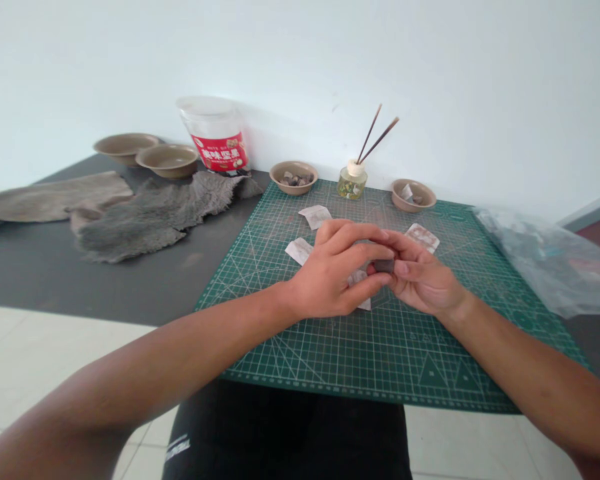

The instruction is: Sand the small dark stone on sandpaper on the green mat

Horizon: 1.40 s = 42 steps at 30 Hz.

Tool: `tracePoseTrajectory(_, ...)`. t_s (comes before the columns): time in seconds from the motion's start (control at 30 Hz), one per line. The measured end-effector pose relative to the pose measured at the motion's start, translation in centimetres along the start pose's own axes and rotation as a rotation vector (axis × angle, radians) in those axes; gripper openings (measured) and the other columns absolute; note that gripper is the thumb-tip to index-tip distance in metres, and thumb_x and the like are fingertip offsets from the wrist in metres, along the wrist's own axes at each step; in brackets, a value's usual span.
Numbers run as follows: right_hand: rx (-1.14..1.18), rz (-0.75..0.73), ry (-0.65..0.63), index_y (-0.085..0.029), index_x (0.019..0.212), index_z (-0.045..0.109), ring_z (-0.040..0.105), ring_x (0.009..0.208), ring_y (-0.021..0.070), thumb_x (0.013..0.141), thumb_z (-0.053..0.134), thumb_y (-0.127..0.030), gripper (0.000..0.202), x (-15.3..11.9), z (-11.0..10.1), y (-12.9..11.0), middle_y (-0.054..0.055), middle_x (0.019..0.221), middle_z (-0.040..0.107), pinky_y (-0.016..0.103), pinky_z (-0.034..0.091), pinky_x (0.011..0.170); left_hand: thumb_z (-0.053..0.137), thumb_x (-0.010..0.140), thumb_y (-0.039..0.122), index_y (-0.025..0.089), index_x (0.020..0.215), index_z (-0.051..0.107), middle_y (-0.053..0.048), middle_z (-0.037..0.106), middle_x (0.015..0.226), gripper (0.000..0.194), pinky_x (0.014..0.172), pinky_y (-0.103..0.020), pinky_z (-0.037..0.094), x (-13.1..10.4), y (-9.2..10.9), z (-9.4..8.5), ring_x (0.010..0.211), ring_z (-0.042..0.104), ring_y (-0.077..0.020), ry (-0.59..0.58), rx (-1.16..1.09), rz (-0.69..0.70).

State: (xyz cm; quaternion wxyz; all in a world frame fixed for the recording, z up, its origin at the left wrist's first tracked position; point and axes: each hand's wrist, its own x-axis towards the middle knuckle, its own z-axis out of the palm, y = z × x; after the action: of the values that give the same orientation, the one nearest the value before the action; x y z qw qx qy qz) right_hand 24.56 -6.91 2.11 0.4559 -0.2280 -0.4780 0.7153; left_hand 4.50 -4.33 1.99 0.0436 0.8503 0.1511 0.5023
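Note:
Both hands meet above the green cutting mat (300,353). Between their fingertips is a small dark grey-brown block (384,265). My right hand (423,277) pinches its right side between thumb and fingers. My left hand (337,267) curls over from the left, its fingertips touching the block's top and lower edge. Partly hidden under my left hand lies a whitish paper piece (364,305). Two more pale paper pieces, one nearer (299,250) and one farther (315,216), lie beyond that hand. Behind my right hand rests a paper with reddish marks (423,237).
At the mat's back stand a bowl of small dark chunks (294,189), a reed diffuser (353,181) and a bowl with pale pieces (414,203). On the left are two bowls (125,157), a red-labelled tub (220,150) and grey furry hide (150,217). Clear plastic (555,260) lies right.

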Motion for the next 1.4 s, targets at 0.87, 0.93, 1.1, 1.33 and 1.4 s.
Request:
tracePoseTrajectory(0.87, -0.47, -0.219, 0.124, -0.033, 0.12, 0.064, 0.065, 0.106, 0.0171, 0.083, 0.077, -0.025, 0.04, -0.2, -0.6, 0.9, 0.002, 0.114, 0.068, 0.033, 0.055, 0.095, 0.062, 0.095, 0.024, 0.021, 0.094, 0.057, -0.003, 0.067, 0.096, 0.006, 0.078, -0.036, 0.046, -0.3, -0.2, -0.4, 0.085, 0.059, -0.0174, 0.084, 0.102, -0.039)
tracePoseTrajectory(0.93, -0.562, -0.281, 0.15, -0.033, 0.119, 0.063, 0.064, 0.108, 0.0182, 0.085, 0.075, -0.024, 0.037, -0.2, -0.4, 1.0, 0.002, 0.116, 0.066, 0.036, 0.055, 0.096, 0.058, 0.095, 0.02, 0.019, 0.102, 0.057, -0.004, 0.065, 0.094, 0.007, 0.073, -0.033, 0.047, -0.4, -0.2, -0.4, 0.082, 0.06, -0.0163, 0.036, 0.043, -0.153)
tracePoseTrajectory(1.1, -0.775, -0.404, 0.187, -0.031, 0.114, 0.064, 0.062, 0.108, 0.0199, 0.087, 0.071, -0.026, 0.028, -0.2, 0.1, 1.1, 0.004, 0.114, 0.057, 0.038, 0.056, 0.095, 0.058, 0.094, 0.024, 0.017, 0.095, 0.059, -0.001, 0.065, 0.083, 0.007, 0.064, -0.027, 0.048, -0.3, 0.1, -0.3, 0.07, 0.059, -0.0127, -0.101, -0.195, -0.423)
tracePoseTrajectory(1.33, -1.115, -0.531, 0.226, -0.032, 0.112, 0.068, 0.061, 0.102, 0.0226, 0.087, 0.071, -0.025, 0.025, -0.2, 0.0, 0.7, 0.005, 0.108, 0.06, 0.041, 0.055, 0.089, 0.063, 0.093, 0.032, 0.017, 0.097, 0.06, -0.001, 0.066, 0.085, 0.016, 0.062, -0.026, 0.05, -0.2, 0.0, 0.0, 0.073, 0.063, -0.014, -0.128, -0.568, -0.72)
tracePoseTrajectory(1.4, -1.19, -0.562, 0.234, -0.032, 0.112, 0.068, 0.061, 0.1, 0.0233, 0.087, 0.071, -0.025, 0.026, -0.1, 0.0, 0.6, 0.005, 0.105, 0.063, 0.043, 0.054, 0.089, 0.066, 0.091, 0.031, 0.017, 0.096, 0.061, -0.001, 0.066, 0.085, 0.017, 0.063, -0.025, 0.051, -0.2, -0.1, 0.2, 0.074, 0.063, -0.014, -0.104, -0.656, -0.752)
